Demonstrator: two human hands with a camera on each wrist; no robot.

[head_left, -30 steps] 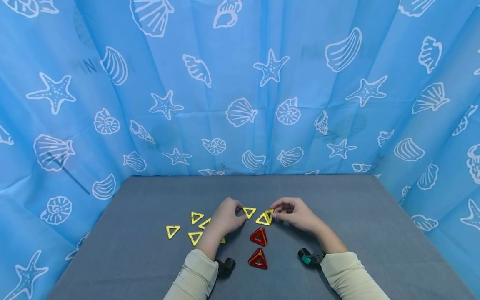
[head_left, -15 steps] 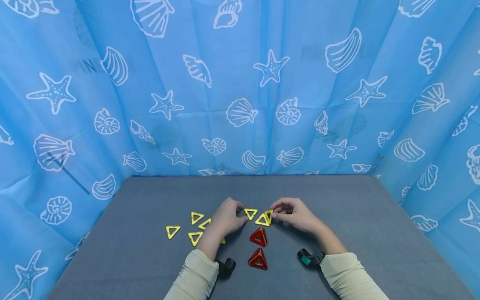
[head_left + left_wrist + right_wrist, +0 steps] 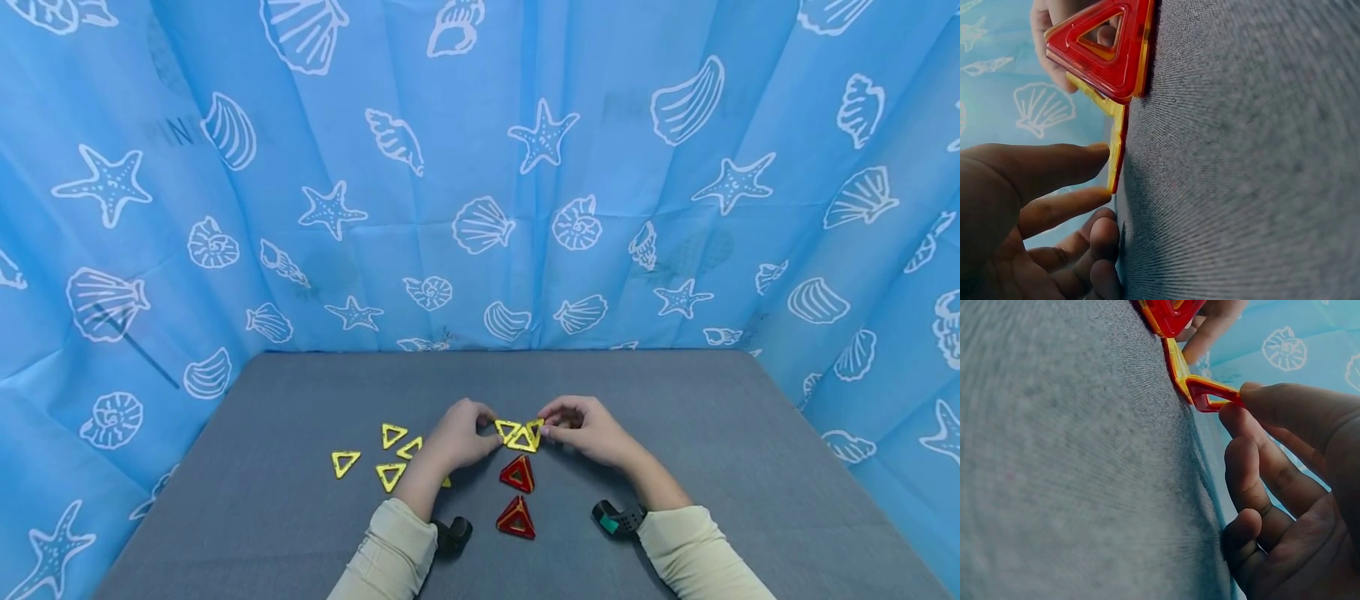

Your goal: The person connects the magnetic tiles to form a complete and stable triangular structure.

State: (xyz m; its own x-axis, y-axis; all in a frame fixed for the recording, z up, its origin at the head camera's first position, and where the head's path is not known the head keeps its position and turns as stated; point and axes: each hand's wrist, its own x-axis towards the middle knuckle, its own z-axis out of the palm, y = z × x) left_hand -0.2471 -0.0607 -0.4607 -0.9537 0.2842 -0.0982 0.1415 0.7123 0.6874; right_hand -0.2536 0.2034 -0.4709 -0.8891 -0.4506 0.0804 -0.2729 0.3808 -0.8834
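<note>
Head view shows a blue curtain (image 3: 480, 175) printed with white shells and starfish, its soft cloth hanging in folds behind the far red pyramid (image 3: 527, 473). Around that pyramid spreads a worktop (image 3: 660, 375) covered in grey, fine-ribbed fabric, which should give small pieces some drag. Beyond the pyramid and to its left, the left hand (image 3: 461, 433) pinches the left yellow triangle (image 3: 507, 422) between thumb and finger; beyond it and to its right, the right hand (image 3: 588, 425) holds the right yellow triangle (image 3: 1199, 394) in a narrow thumb-and-fingertip grip, tilted up off the worktop. Hard red faces lean together in the pyramid, and the near red pyramid (image 3: 527, 518) stands on its near side. Smallest are the open-centred triangles: the middle yellow triangle (image 3: 522, 449) lies just beyond the pyramid, between the held pair, while loose yellow triangles (image 3: 346, 454) lie well to its left, one partly hidden by the forearm (image 3: 420, 483). Glossy and apparently plastic, with rounded corners, they look light, stiff, rather slippery and not especially fragile; the outer rim or a corner seems the best hold.
</note>
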